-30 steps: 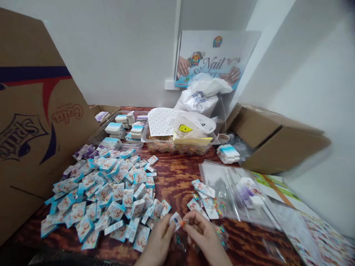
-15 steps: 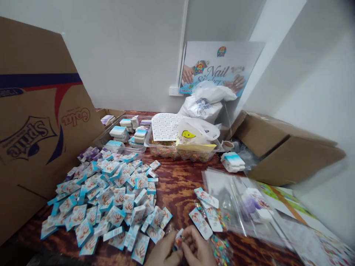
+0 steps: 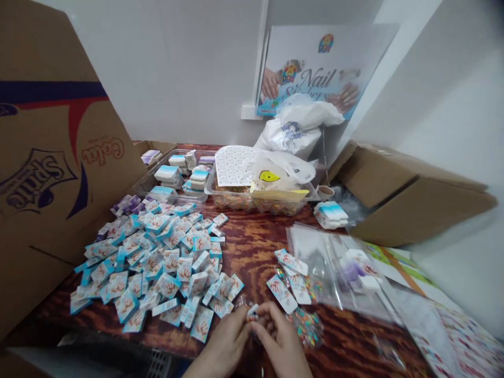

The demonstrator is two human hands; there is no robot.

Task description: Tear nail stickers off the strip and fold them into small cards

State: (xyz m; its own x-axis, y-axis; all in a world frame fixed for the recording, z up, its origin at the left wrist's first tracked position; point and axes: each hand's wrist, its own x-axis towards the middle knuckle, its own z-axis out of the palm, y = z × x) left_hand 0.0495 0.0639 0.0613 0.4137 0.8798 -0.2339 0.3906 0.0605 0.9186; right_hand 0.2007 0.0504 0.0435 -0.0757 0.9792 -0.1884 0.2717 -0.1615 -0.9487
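Red-brown wood table, 6 o'clock edge: left hand and right hand close together, fingers clenched, pinching a small white-and-orange piece. Hand-printed card pile at 10 o'clock from them; clear bag of coloured bits touching-near at 3 o'clock.

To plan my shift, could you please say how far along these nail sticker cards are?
Looks done: a heap of printed cards on the wooden table. In hand: the left hand and right hand pinch a white card with colourful bits. Still waiting: a clear tub of colourful packets and loose cards by clear bags.
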